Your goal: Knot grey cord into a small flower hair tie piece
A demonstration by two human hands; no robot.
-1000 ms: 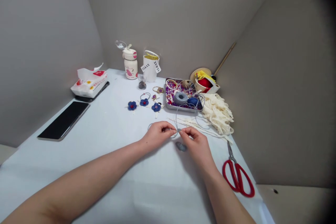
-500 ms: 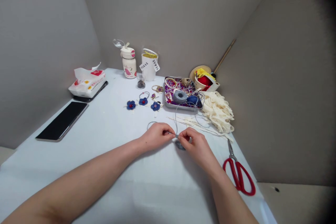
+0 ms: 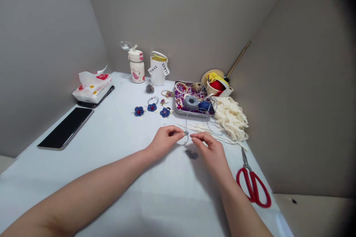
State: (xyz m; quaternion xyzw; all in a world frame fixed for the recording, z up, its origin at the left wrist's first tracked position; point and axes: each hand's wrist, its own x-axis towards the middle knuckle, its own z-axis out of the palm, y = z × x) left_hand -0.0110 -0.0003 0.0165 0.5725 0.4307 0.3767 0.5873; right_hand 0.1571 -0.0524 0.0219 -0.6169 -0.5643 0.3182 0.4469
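Head view shows us a thin grey cord with a small knot-like thickening, held up just above a white-covered table, its short loop drooping toward us and its long strand rising away to a shallow metal tray. Our left hand is the nearer to that thickening: its thumb and forefinger seem pressed together on the cord just beside it, with the other fingers curled under. Our right hand lies just to the right, its fingers loosely curved and slightly spread, their tips close to the cord but apparently not pinching it. Below the hands, a small grey clump rests on the table, apart from both. Farther out, pale cream lace strips trail toward a heaped cream lace bundle, and red-handled steel scissors lie off to our right
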